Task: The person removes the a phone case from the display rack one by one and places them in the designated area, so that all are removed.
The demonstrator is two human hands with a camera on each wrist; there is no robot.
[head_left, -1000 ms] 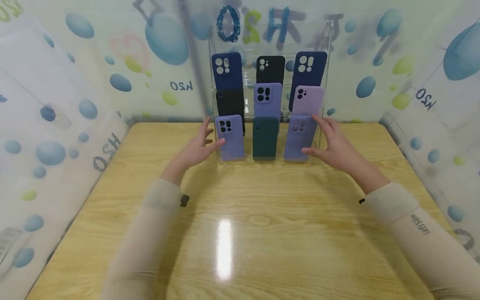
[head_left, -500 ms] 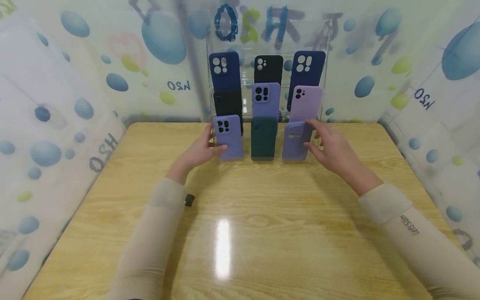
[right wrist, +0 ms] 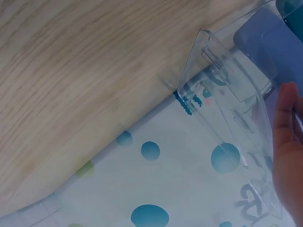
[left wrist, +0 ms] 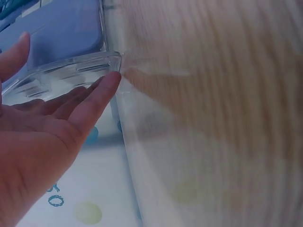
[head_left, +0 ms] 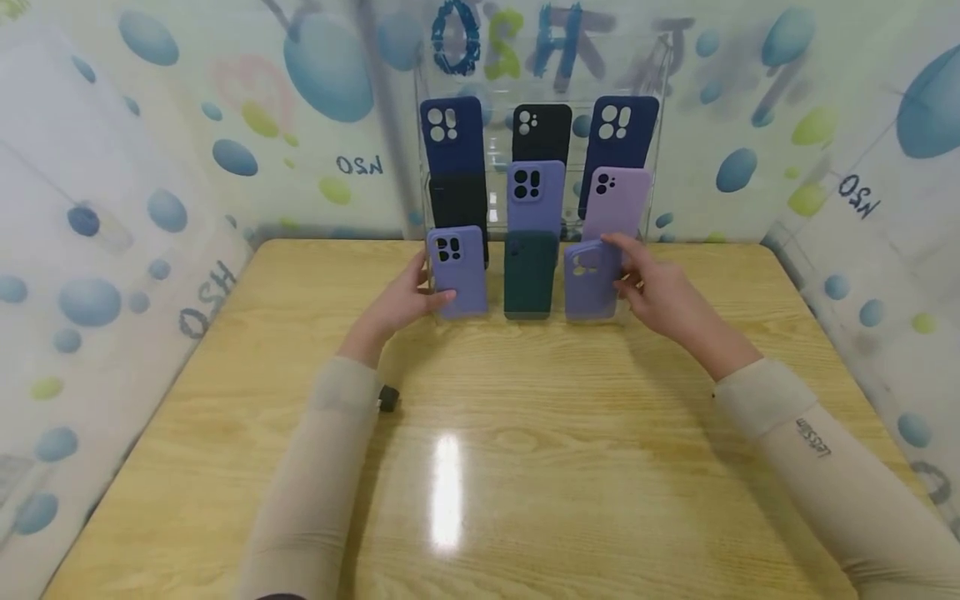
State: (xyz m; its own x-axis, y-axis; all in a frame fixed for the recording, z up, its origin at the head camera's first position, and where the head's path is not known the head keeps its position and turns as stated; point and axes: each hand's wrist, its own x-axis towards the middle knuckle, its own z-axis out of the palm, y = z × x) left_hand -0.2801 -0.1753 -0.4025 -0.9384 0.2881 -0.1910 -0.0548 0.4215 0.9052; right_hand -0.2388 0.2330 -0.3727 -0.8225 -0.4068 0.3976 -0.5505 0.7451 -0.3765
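Sleeves are stretching across the wooden table (head_left: 480,467) toward the clear acrylic stand (head_left: 438,250). Your left hand (head_left: 401,302) is lying with straight fingers against the stand's left side, beside the front-left lavender case (head_left: 457,271). Your right hand (head_left: 660,287) is pinching the front-right lavender case (head_left: 588,279), tilting it in the front row beside the dark green case (head_left: 528,275).

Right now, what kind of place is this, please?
Probably a small staged tabletop booth, set up like a shop display: a clear stand holding rows of phone cases, on a wooden table, closed in by bubble-printed sheets.
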